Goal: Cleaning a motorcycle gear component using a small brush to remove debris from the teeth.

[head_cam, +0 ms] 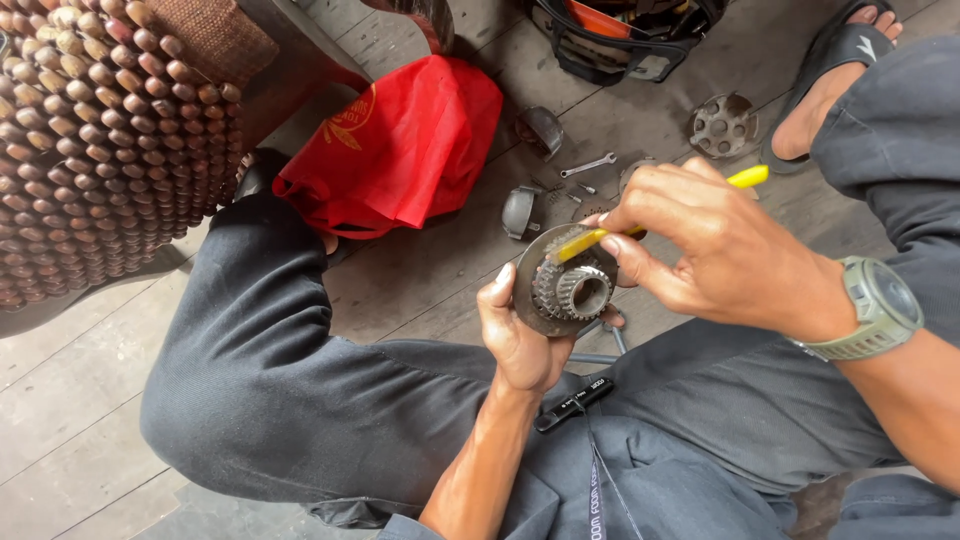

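My left hand [520, 335] grips a round metal gear assembly [566, 285], a disc with toothed gears at its centre, held up over my lap. My right hand [710, 245], with a grey watch on the wrist, holds a thin yellow tool [748, 177] whose tip rests on the gear teeth. Both hands are above my dark trousers, between my knees.
A red bag [400, 140] lies on the wooden floor ahead. Small metal parts [522, 210], a wrench [588, 165] and a perforated disc [723, 125] are scattered nearby. A beaded seat cover [90, 140] is at left, a dark tool bag [620, 40] at top, my sandalled foot [835, 70] at upper right.
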